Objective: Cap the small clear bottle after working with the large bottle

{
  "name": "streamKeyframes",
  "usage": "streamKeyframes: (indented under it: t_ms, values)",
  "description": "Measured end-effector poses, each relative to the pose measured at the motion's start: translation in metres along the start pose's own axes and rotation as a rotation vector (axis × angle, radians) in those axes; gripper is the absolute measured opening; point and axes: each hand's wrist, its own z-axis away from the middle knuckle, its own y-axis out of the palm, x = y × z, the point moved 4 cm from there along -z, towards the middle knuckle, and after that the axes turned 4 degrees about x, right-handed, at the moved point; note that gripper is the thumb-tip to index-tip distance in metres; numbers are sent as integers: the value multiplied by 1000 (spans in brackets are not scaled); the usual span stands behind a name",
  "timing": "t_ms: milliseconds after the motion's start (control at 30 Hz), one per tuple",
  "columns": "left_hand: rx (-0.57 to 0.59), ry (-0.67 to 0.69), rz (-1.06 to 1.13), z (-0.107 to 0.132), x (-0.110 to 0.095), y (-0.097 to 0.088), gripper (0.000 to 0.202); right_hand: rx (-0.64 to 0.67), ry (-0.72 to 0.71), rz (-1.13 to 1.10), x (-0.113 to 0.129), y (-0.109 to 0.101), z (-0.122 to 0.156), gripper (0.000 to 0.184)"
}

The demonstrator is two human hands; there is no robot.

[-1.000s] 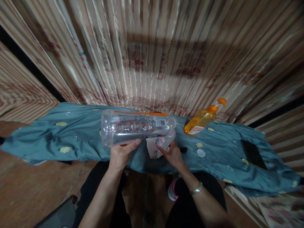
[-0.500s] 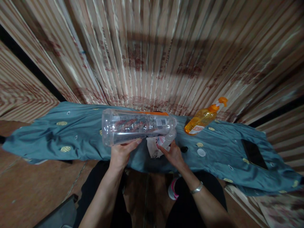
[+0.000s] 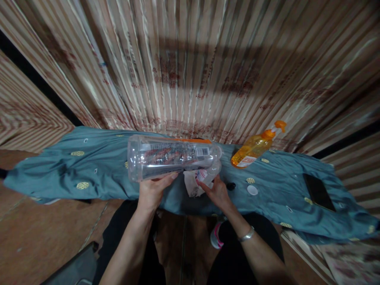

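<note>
A large clear plastic bottle with a printed label and orange strip lies sideways in my left hand, which is closed around it from below. Its neck end points right. My right hand grips a small clear bottle, tilted, with its mouth end up against the neck of the large one. Whether the two mouths touch I cannot tell. Behind my right fingertips is a crumpled pale wrapper or cloth with red print. A black cap and a white round lid lie right of my right hand.
An orange pump bottle leans at the back right of the teal cloth covering the narrow table. A dark phone lies at the right. Striped curtain hangs close behind; a grey object stands at lower left.
Almost nothing differs. The view has shifted very slightly, and both hands keep the same hold on the two bottles.
</note>
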Motion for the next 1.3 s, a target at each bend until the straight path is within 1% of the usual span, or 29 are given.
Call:
streamKeyframes:
  t_ms: [200,467,633,933,1067,1300]
  values:
    - [2,2,-10,0,-1,0,85,-12,-16,-8,0,0,0,57]
    - [-5,14,20,1,-4,4,83,24,9,-22,1,-1,0,59]
    - [4,14,16,0,-4,3,78,33,19,-30,1,-1,0,61]
    - [-19,-2,-11,0,-1,0,81,-5,-14,1,0,-1,0,58]
    - [-12,0,-32,0,0,0,78,18,-2,-12,0,0,0,58]
    - [-6,17,-2,-1,-3,2,78,22,-3,-11,2,-1,0,58]
